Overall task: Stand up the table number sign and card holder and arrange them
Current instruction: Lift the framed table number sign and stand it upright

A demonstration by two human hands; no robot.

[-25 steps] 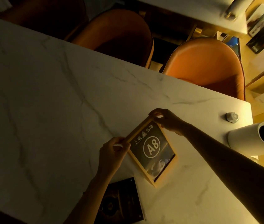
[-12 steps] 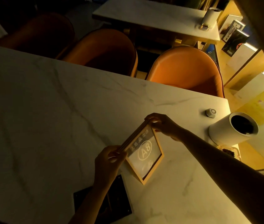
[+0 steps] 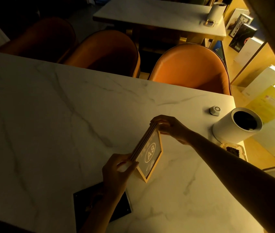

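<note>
The table number sign (image 3: 151,153) is a wood-framed panel marked "A8". It stands almost upright on its lower edge on the white marble table (image 3: 49,123). My left hand (image 3: 118,169) pinches its near top corner. My right hand (image 3: 168,127) pinches its far top corner. The card holder (image 3: 116,209), a dark flat panel, lies flat on the table near the front edge, partly hidden under my left forearm.
A white cylindrical container (image 3: 236,126) stands at the right edge beside a small round white button (image 3: 215,110) and a clear tray (image 3: 232,149). Three orange chairs (image 3: 190,68) line the far side. Another table (image 3: 158,15) is behind them.
The sign has tilted up from a leaning pose to nearly vertical, with both hands still on its top corners. The camera view has lifted and drawn back.
</note>
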